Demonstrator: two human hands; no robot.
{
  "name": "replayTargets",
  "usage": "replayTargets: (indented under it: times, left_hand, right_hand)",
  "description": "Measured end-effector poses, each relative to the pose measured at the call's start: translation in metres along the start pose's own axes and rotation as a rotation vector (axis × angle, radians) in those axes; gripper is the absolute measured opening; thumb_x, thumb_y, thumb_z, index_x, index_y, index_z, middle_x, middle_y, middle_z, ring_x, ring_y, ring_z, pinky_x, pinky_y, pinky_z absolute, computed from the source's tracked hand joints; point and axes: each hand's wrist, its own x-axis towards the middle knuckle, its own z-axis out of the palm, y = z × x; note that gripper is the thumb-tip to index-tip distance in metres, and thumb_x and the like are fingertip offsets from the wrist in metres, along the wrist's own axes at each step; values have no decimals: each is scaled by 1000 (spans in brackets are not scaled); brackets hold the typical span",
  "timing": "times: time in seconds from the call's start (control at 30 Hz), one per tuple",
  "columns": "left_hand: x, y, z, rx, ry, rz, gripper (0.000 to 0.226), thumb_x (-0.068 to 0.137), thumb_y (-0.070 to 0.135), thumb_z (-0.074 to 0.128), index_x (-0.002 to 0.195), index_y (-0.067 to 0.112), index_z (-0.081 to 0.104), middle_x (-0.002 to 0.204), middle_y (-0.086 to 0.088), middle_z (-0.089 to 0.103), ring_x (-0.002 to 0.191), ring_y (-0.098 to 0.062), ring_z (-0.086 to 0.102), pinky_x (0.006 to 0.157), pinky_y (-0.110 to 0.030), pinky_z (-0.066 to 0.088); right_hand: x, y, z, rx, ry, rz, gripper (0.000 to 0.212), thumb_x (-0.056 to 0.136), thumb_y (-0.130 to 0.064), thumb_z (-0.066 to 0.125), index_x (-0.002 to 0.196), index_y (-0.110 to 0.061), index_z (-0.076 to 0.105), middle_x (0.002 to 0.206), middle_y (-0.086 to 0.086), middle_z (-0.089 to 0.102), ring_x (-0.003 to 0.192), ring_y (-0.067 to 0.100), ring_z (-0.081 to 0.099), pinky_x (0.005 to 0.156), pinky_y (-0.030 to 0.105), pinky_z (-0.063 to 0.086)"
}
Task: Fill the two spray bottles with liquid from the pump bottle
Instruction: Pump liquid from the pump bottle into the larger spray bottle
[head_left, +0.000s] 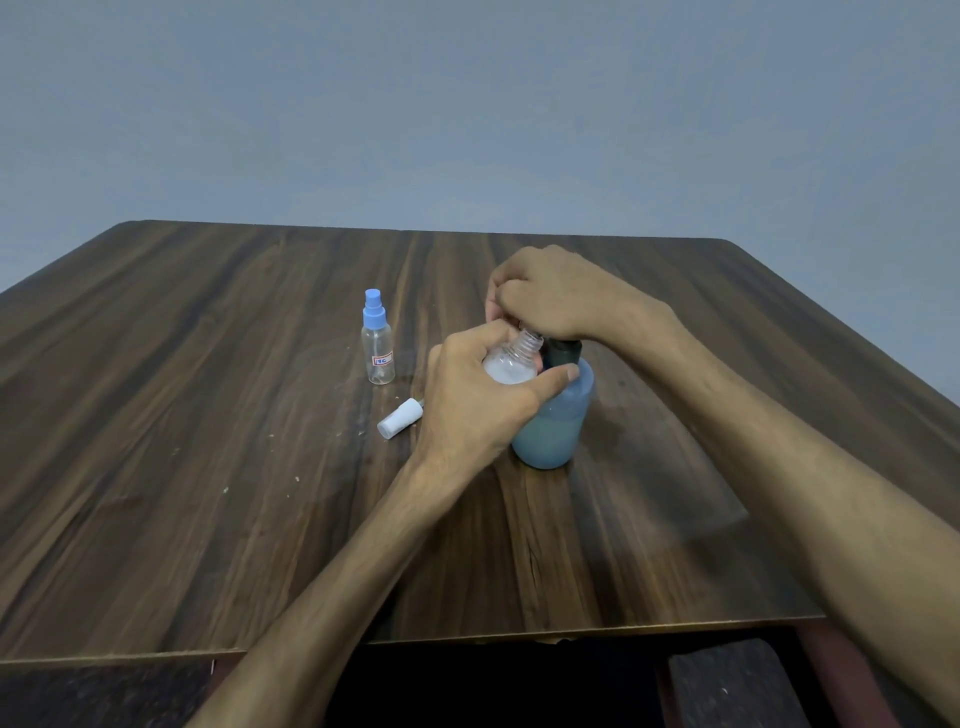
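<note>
Filling, first of two bottles: step in hand, by my reading.

Item: pump bottle (553, 415). Pale blue, translucent, upright on the wooden surface (208, 415), dark collar at the neck. Taken as landmark for every entry below. Liquid level inside cannot be read with confidence.

Item: my right hand (550, 296). Directly above the pump bottle, fingers curled down over its head, which is hidden beneath them. I judge it to be gripping and pressing the pump; the spout itself is not visible.

Item: my left hand (472, 400). Just left of the pump bottle, fingers and thumb wrapped round the open spray bottle (511, 361), thumb tip touching the pump bottle's shoulder.

Item: open spray bottle. Clear, threaded neck bare, tilted toward the pump bottle's collar, mouth just beside it and under my right hand. Some whitish liquid appears to sit in its body.

Item: white spray cap (400, 418). Lying on its side on the surface, left of the pump bottle, near my left wrist.

Item: second spray bottle (377, 343). Upright, blue sprayer fitted, small label, seemingly empty; well left of the pump bottle and farther back.

Next move calls for: keeping the bare mouth beneath the spout while pumping, holding the tilt shallow so nothing spills, then recapping and unscrewing the blue-topped one.
</note>
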Motion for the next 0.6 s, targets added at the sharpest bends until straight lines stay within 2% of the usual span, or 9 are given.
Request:
replayTargets:
  times: [0.07,0.13,0.2,0.33,0.43,0.5,0.6]
  left_hand:
    - [-1,1,0,0,-3,-8,35,67,39,90,67,14,66,62,9,67,60,-2,60,58,-26,50]
    - [-2,2,-1,-3,-6,2,32,68,37,90,68,15,68,65,7,70,63,-5,64,59,-29,53]
    - [-1,3,-1,-14,-4,0,30,69,35,91,69,13,69,66,6,71,63,-5,64,60,-31,54]
    - [-1,3,0,-2,2,-5,33,68,35,90,69,10,68,66,2,71,64,-5,63,60,-31,53]
    - [-1,3,-1,3,-16,-15,30,68,37,89,67,16,68,65,7,70,64,-5,64,60,-28,50]
    - [-1,2,-1,9,-23,-24,34,67,41,89,69,14,69,67,3,72,67,-14,69,61,-33,54]
    - [1,0,-1,23,-6,-5,42,66,45,88,72,8,69,68,-3,72,71,-25,70,63,-44,58]
  right_hand:
    - [-1,0,-6,16,42,-7,34,79,-29,44,82,-24,77,85,-3,79,90,24,72,87,48,60]
    - [-2,0,-9,16,84,-9,30,86,-26,47,84,-22,77,84,-4,79,89,23,73,87,47,60]
    - [-3,0,-5,15,60,5,31,89,-24,46,84,-21,77,87,-3,78,90,23,72,88,46,60]
    - [-4,-3,-1,-7,39,32,44,71,-34,38,85,-21,77,91,2,77,92,28,71,88,49,59]
    - [-3,-3,-10,-6,71,6,35,82,-28,43,86,-21,77,88,0,80,92,26,73,88,47,60]
    - [-4,-3,-7,-3,42,14,37,83,-26,42,90,-16,77,90,2,80,93,27,73,86,46,60]
    - [-4,-4,-2,-16,0,28,52,69,-33,35,94,-14,77,94,6,77,95,31,71,87,50,59]
